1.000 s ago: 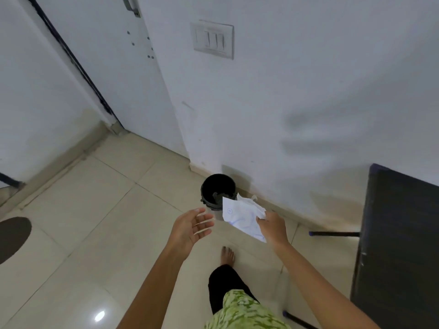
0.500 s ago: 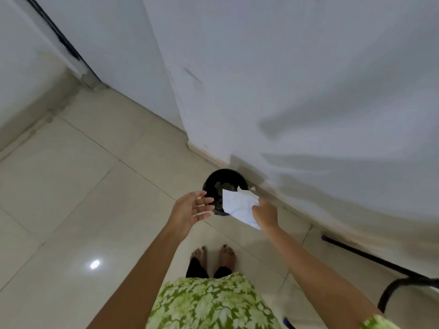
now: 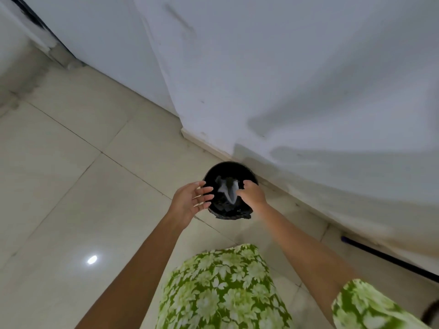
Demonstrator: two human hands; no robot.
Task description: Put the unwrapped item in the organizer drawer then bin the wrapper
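A small round black bin (image 3: 247, 174) stands on the tiled floor against the wall's skirting. A crumpled white wrapper (image 3: 227, 189), blurred, sits inside the bin's mouth. Its narrow end meets the curled fingers of my right hand (image 3: 252, 194), which hovers over the bin's right rim and appears to be still pinching it. My left hand (image 3: 191, 200) is open with fingers spread beside the bin's left rim, holding nothing. Neither the unwrapped item nor the organizer drawer is in view.
A white wall (image 3: 285, 91) runs diagonally behind the bin, and a door edge (image 3: 35, 22) shows at the upper left. A dark pole (image 3: 389, 258) lies on the floor at the right by the wall. My green floral garment (image 3: 221, 288) fills the bottom centre.
My right hand has carried the wrapper from in front of the bin down into its mouth. My left hand moved closer to the rim. The camera tilted further down.
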